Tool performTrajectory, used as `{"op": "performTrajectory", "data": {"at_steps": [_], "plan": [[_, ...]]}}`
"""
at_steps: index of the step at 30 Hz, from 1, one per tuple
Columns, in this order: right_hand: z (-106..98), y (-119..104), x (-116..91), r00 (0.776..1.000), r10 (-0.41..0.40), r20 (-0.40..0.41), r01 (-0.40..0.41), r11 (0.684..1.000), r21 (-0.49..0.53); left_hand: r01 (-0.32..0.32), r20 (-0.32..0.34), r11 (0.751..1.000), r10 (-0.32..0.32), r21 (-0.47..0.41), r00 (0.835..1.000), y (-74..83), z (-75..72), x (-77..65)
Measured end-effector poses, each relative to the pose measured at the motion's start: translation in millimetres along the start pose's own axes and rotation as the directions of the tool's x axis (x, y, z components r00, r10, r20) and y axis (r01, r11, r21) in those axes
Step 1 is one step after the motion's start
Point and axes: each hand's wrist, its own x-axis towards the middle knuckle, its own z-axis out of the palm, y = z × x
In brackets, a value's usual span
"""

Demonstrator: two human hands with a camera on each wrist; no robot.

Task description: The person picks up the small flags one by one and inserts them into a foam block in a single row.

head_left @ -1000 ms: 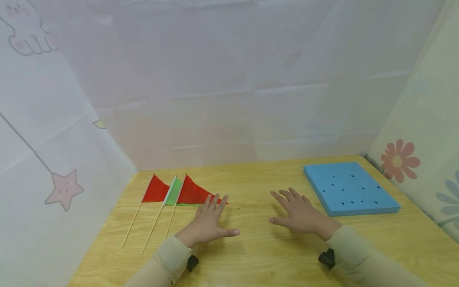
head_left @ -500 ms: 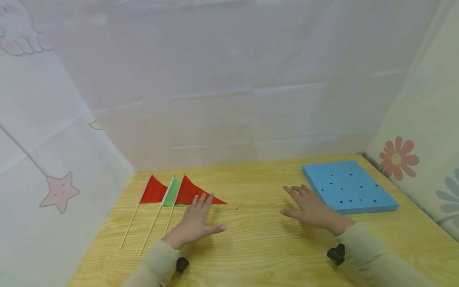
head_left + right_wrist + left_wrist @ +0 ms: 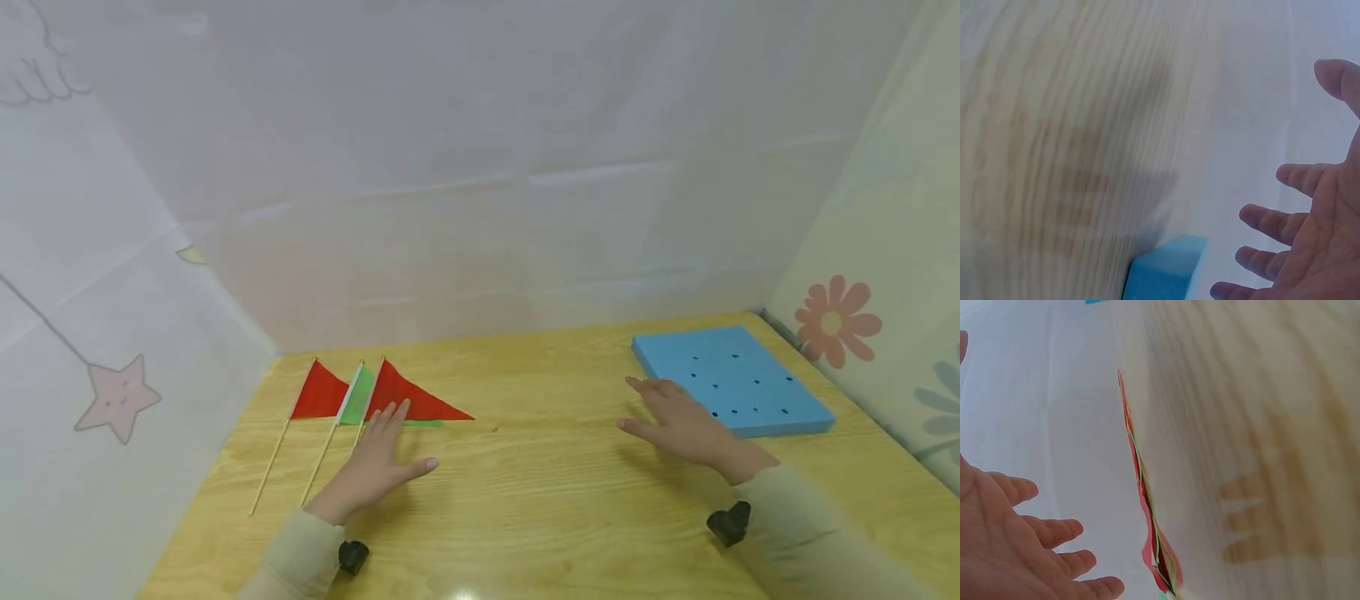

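Three small triangular flags on thin sticks lie side by side at the left of the table: a red flag [image 3: 318,393], a green flag [image 3: 356,397] and another red flag [image 3: 405,393] that overlaps the green one. My left hand [image 3: 373,464] hovers over the sticks of the right-hand flags, fingers spread, holding nothing. In the left wrist view its palm [image 3: 997,550] stands above the flags, seen edge-on. At the right lies a blue board [image 3: 731,367] with several small holes. My right hand [image 3: 686,423], fingers spread, hovers by the board's near left corner and holds nothing.
The wooden table [image 3: 517,483] carries the flags and board. A pale cloth backdrop [image 3: 480,208] rises behind it, with printed cloth at both sides, showing a star [image 3: 118,398] and a red flower [image 3: 834,323].
Both hands have moved apart: the left hand leftward over the flag sticks, the right hand rightward to the blue board. The flags and board lie as before.
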Motion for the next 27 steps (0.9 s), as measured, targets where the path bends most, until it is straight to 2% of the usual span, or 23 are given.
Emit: {"op": "performTrajectory", "data": {"at_steps": [6, 11, 22, 27], "plan": [[-7, 19, -4, 0.999, 0.034, 0.007, -0.034, 0.999, 0.013, 0.046, 0.006, 0.998, -0.046, -0.049, 0.999, -11.7, -7.4, -10.6], [-18, 38, -5, 0.998, 0.058, 0.022, -0.058, 0.998, 0.031, 0.074, 0.009, 0.994, -0.073, -0.084, 0.997, -15.2, -15.0, -15.2], [-40, 73, -15, 0.988, 0.151, 0.033, -0.153, 0.987, 0.047, 0.11, 0.03, 0.987, -0.107, -0.117, 0.994, -19.9, -19.3, -15.1], [-43, 86, -24, 0.978, 0.2, 0.052, -0.204, 0.977, 0.067, 0.111, 0.035, 0.984, -0.107, -0.143, 0.994, -24.0, -22.0, -16.5]]}}
